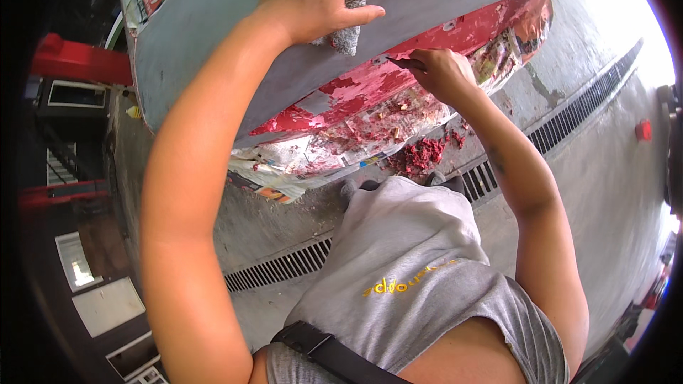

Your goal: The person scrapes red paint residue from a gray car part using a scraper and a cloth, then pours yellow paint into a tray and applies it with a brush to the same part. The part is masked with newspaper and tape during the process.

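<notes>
A large curved panel (206,50), primed grey, fills the upper middle, and looks like part of a car body. Along its lower edge runs a red strip (363,89) where paint is flaking off in patches. My left hand (313,0) rests on top with its thumb and fingers spread, over a crumpled grey cloth (346,39). At the red strip, my right hand (445,75) is closed around a small dark scraper (405,63). Its thin tip points left toward the flaking paint; whether it touches the surface I cannot tell.
Newspaper masking (284,160) hangs below the strip, littered with chips. A heap of red paint flakes (420,156) lies on the concrete floor by my shoes. A slotted drain grate (583,107) crosses the floor. A red metal arm (82,60) stands at left, a red object (643,130) at right.
</notes>
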The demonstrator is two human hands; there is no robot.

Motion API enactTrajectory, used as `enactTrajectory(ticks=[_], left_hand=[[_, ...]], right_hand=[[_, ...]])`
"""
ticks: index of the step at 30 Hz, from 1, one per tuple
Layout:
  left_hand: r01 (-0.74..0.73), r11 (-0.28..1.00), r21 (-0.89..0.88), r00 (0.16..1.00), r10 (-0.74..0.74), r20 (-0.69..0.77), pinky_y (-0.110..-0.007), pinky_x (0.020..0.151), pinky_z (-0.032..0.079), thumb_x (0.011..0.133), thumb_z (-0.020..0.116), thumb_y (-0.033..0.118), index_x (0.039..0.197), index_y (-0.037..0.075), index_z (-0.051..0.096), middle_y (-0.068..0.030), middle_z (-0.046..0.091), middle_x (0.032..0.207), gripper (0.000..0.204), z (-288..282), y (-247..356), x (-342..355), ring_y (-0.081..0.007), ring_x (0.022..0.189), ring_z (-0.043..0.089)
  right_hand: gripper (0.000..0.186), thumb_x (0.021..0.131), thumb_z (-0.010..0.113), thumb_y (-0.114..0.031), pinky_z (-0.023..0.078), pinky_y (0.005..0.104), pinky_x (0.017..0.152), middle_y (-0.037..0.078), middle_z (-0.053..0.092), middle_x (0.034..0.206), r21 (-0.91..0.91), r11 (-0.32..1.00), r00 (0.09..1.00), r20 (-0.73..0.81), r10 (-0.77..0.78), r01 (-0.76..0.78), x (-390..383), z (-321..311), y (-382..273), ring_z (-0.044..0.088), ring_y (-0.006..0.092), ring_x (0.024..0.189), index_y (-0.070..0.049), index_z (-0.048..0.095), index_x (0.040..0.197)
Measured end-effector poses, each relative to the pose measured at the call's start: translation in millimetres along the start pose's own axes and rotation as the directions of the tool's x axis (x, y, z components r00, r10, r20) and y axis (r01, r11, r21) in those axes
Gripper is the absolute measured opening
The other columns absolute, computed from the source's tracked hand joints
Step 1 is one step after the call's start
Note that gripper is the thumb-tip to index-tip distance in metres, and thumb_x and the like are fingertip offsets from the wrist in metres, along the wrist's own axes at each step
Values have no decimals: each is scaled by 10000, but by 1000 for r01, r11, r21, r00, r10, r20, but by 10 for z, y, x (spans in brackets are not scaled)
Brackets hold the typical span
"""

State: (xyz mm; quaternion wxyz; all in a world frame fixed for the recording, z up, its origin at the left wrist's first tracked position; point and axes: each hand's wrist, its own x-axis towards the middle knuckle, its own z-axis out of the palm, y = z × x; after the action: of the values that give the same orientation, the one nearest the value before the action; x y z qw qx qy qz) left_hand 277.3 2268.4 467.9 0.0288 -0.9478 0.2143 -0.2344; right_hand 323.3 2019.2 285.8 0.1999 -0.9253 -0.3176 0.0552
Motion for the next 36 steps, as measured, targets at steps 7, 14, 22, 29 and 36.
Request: enactTrajectory(ticks=[7, 14, 22, 29, 36], left_hand=[[266, 956, 123, 959, -250, -133, -505, 1068, 470, 856, 831, 510, 1524, 219, 568, -131, 549, 1400, 775, -87, 129, -322, -377, 1273, 558], [178, 972, 154, 968, -144, -205, -489, 1026, 486, 847, 818, 563, 1509, 243, 605, -98, 579, 1371, 766, -9, 27, -275, -336, 1235, 590], [200, 969, 148, 971, -176, -160, -490, 1057, 485, 827, 839, 486, 1507, 187, 609, -141, 577, 1384, 777, -21, 47, -252, -358, 1242, 593], [194, 973, 125, 976, -178, -125, -508, 1075, 468, 782, 863, 514, 1519, 173, 587, -185, 552, 1386, 858, -10, -6, -233, -382, 1241, 572], [191, 979, 71, 975, -181, -128, -490, 1084, 475, 789, 869, 520, 1519, 128, 578, -186, 542, 1406, 878, 19, -35, -260, -377, 1270, 568]], right_hand=[[208, 1029, 611, -261, 602, 519, 733, 173, 778, 896, -92, 967, 972, 37, -233, 236, 274, -51, 112, 768, 386, 854, -163, 784, 1090], [230, 1000, 667, -292, 627, 500, 794, 168, 781, 891, 16, 954, 950, 95, -299, 299, 539, 76, 406, 770, 378, 863, -186, 811, 1145], [295, 963, 727, -281, 644, 473, 787, 142, 783, 983, 284, 691, 736, -88, -671, 665, 807, 369, 941, 760, 365, 837, -184, 794, 1234], [336, 1042, 612, -208, 643, 418, 673, 48, 766, 1055, -154, 408, 433, 209, -877, 900, 519, 580, 1006, 788, 229, 800, -236, 658, 1374], [273, 914, 754, -321, 614, 487, 767, 139, 782, 907, 530, 798, 950, -47, -310, 286, 393, 500, 913, 750, 367, 837, -134, 782, 1111]])
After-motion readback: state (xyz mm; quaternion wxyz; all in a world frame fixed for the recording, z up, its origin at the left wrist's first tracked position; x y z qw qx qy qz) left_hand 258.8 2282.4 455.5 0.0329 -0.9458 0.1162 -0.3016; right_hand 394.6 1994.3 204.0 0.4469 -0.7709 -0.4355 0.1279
